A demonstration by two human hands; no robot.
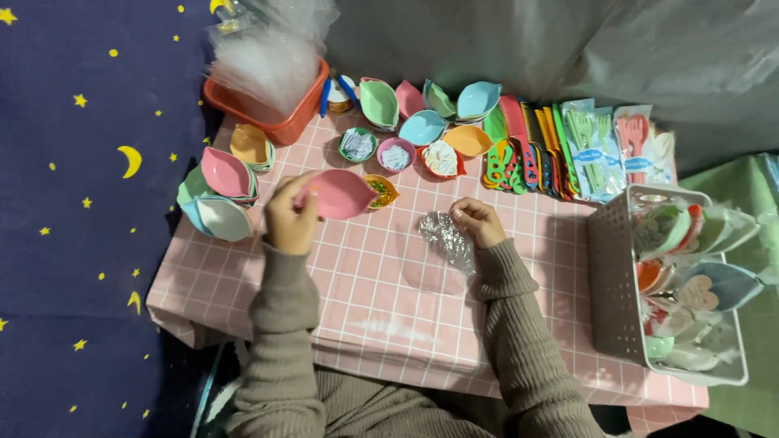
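My left hand (290, 217) holds a pink leaf-shaped dish (341, 195) up over the pink checked tablecloth (365, 284). My right hand (479, 221) pinches a clear plastic bag (446, 239) that lies crumpled on the cloth in front of me. A small orange bowl (383, 190) with small bits in it sits just behind the pink dish.
A stack of leaf-shaped dishes (217, 199) stands at the left. Several more dishes and small bowls line the back, beside colourful combs (523, 146) and packed cutlery (600, 146). A red basket (272, 101) holds clear bags. A white basket (617, 276) with wrapped items stands at the right.
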